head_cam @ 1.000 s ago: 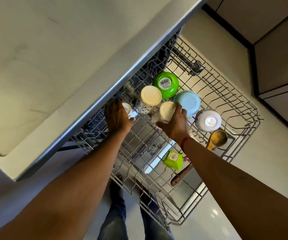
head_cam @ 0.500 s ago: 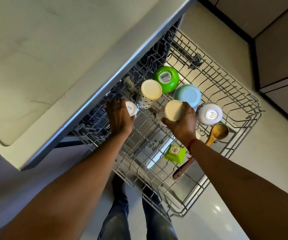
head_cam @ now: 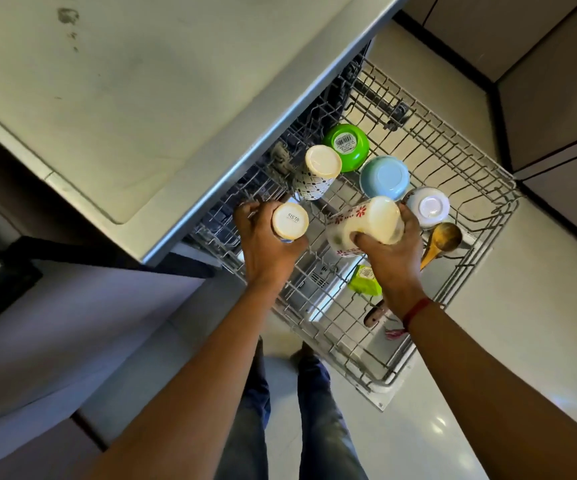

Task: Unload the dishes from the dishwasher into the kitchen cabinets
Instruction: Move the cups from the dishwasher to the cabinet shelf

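- Your left hand (head_cam: 266,251) holds a small white cup (head_cam: 290,220). Your fingers and thumb curl round its sides. The cup is upside down, and you can see letters on its bottom.
- The small white cup is over the left part of the wire rack (head_cam: 481,188), close to the edge of the counter (head_cam: 141,81).
- Your right hand (head_cam: 394,265) holds a cream mug with red flowers (head_cam: 366,225). Your thumb presses on one side and your fingers wrap round the other. The mug is tipped over, with its bottom pointing up and to the right.
- The flower mug is over the middle of the rack, just beside the small white cup. You cannot tell if either one touches the wires.
- A red thread (head_cam: 416,308) is tied round your right wrist.
- More dishes sit upside down in the rack behind your hands: a cup with a dark pattern (head_cam: 318,171), a green bowl (head_cam: 347,145) with a sticker, a blue bowl (head_cam: 385,176) and a white bowl (head_cam: 427,206).
- A wooden spoon (head_cam: 442,240) lies to the right of your right hand. A small green thing (head_cam: 365,280) peeks out under that hand.
- The rack is pulled out over the shiny floor (head_cam: 418,427). Cabinet doors (head_cam: 557,98) stand on the far right.
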